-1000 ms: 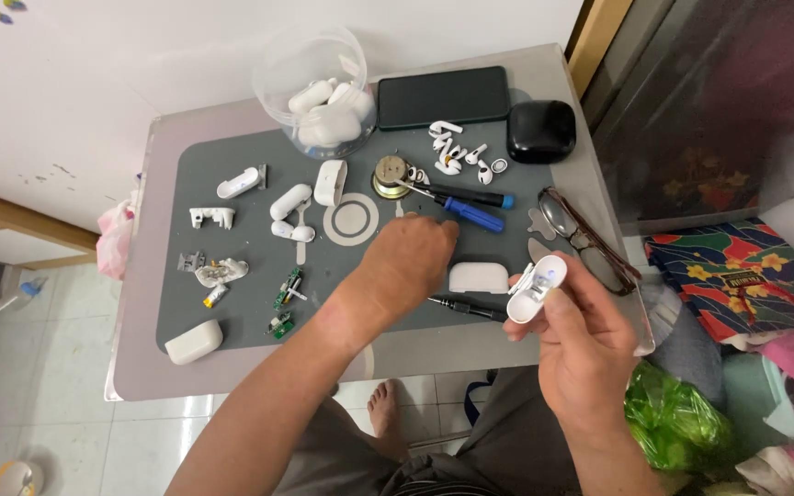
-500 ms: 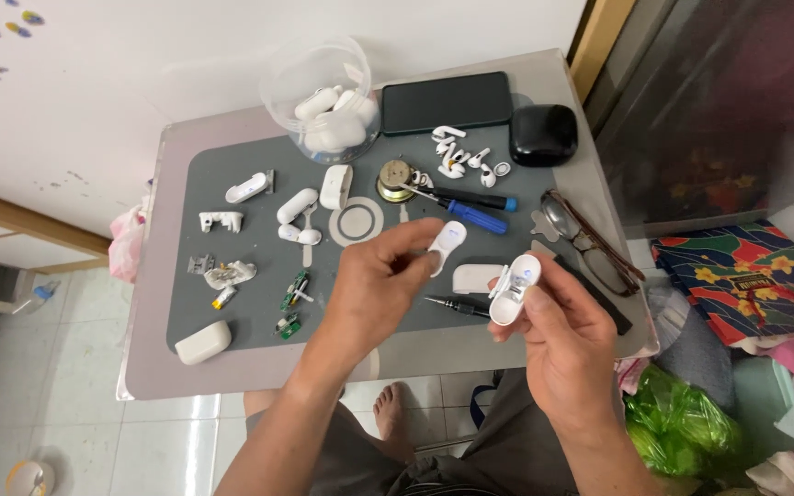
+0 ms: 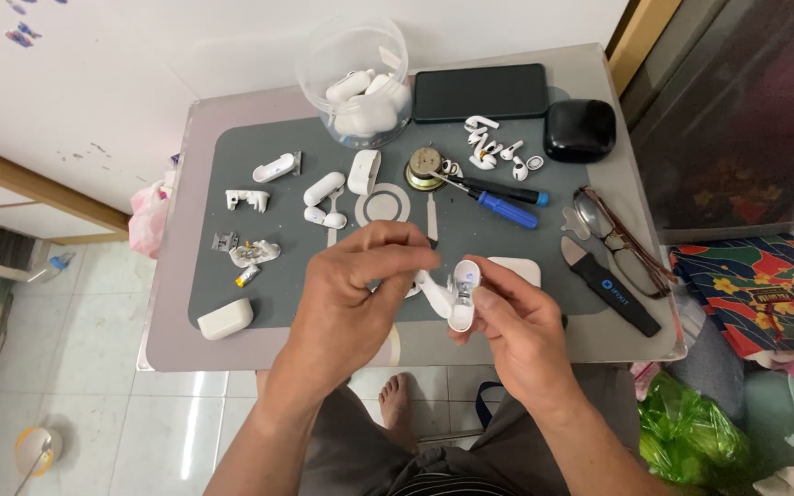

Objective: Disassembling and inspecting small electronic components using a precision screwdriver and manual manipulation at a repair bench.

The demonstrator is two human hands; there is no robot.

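Over the front edge of the grey work mat (image 3: 232,303), both hands meet on a small white earbud charging case (image 3: 462,296). The right hand (image 3: 516,335) is wrapped around the case body, fingers closed on it, holding it upright-ish with the inner metal bit facing the camera. The left hand (image 3: 356,289) is pinched shut on a white piece (image 3: 432,292) that sits right against the case; looks like the lid or a shell half, but it's too small to tell for sure.

To do this step well, the person probably wants to keep the case steady in the right hand and let the left do the fine aligning, going gentle since thin plastic like that likely cracks if forced. Working low over the mat seems smart too, so a dropped part lands there and not on the tile floor.

Spare parts are all around: a blue screwdriver (image 3: 505,208), a black pry tool (image 3: 610,287), glasses (image 3: 619,241), loose earbuds (image 3: 493,152), a clear tub of white cases (image 3: 360,83), a phone (image 3: 480,92), and another white case (image 3: 225,319) near the mat's corner.
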